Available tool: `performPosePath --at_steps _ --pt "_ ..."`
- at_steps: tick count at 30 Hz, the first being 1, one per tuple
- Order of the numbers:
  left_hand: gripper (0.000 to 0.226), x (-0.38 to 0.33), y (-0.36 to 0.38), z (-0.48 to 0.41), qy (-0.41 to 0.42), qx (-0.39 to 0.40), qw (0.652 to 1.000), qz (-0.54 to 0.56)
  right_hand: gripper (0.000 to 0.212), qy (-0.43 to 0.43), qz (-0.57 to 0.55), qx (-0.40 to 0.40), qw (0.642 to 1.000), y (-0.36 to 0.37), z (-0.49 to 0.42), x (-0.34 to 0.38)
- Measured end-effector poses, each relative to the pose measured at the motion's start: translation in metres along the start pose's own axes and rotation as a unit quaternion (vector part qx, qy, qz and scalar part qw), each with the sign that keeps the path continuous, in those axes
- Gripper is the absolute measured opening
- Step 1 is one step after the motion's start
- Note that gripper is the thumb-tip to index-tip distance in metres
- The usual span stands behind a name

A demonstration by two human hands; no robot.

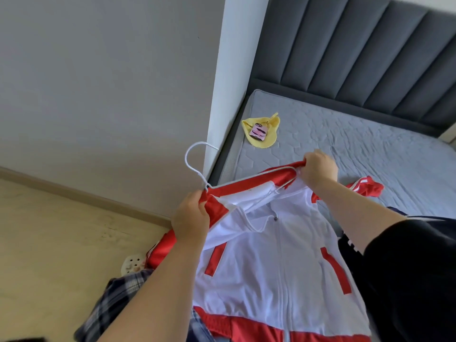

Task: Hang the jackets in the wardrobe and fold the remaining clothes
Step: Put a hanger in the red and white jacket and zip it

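Note:
A white and red zip jacket (pixel 276 267) hangs in front of me over the near edge of the bed. A white wire hanger (pixel 197 164) sits inside its collar, with the hook sticking up to the left. My left hand (pixel 190 218) grips the jacket's red left shoulder by the base of the hook. My right hand (pixel 319 169) grips the red right shoulder where the hanger's arm ends. One red sleeve (pixel 367 187) with white stripes lies on the mattress.
The bed has a bare grey quilted mattress (pixel 357 139) and a dark grey padded headboard (pixel 357 50). A yellow cloth (pixel 262 130) with a pink tag lies near the mattress's far left corner. A dark garment (pixel 407 280) lies at the right. A wall corner (pixel 222 95) stands left of the bed.

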State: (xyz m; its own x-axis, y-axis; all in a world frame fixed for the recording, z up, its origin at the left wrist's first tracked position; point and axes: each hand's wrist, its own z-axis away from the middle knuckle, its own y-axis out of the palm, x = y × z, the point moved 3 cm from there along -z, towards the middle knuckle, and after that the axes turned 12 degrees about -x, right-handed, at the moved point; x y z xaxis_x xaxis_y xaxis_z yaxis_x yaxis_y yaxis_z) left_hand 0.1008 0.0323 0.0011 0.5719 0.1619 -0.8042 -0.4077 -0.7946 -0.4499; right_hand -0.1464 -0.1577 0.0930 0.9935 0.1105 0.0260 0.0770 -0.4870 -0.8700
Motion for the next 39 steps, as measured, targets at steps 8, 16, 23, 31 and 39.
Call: performPosePath --at_steps 8,16,23,31,39 --pt "0.023 -0.006 0.010 0.006 0.055 0.074 0.995 -0.036 0.014 -0.065 -0.271 0.282 0.918 -0.046 0.079 0.116" --pt "0.016 -0.018 -0.007 -0.004 0.057 0.004 0.994 0.097 0.019 -0.214 -0.197 0.190 0.938 -0.045 0.065 0.106" --pt "0.012 -0.063 -0.066 -0.070 0.091 -0.051 0.993 0.051 0.026 -0.120 -0.356 0.140 0.916 -0.095 0.039 0.155" --pt "0.013 -0.196 -0.241 -0.219 0.246 -0.195 0.949 -0.014 0.028 -0.219 -0.505 -0.036 0.834 -0.290 -0.039 0.253" --pt "0.021 -0.316 -0.405 -0.273 0.394 -0.247 0.882 -0.079 0.033 -0.144 -0.616 -0.223 0.741 -0.433 -0.083 0.326"
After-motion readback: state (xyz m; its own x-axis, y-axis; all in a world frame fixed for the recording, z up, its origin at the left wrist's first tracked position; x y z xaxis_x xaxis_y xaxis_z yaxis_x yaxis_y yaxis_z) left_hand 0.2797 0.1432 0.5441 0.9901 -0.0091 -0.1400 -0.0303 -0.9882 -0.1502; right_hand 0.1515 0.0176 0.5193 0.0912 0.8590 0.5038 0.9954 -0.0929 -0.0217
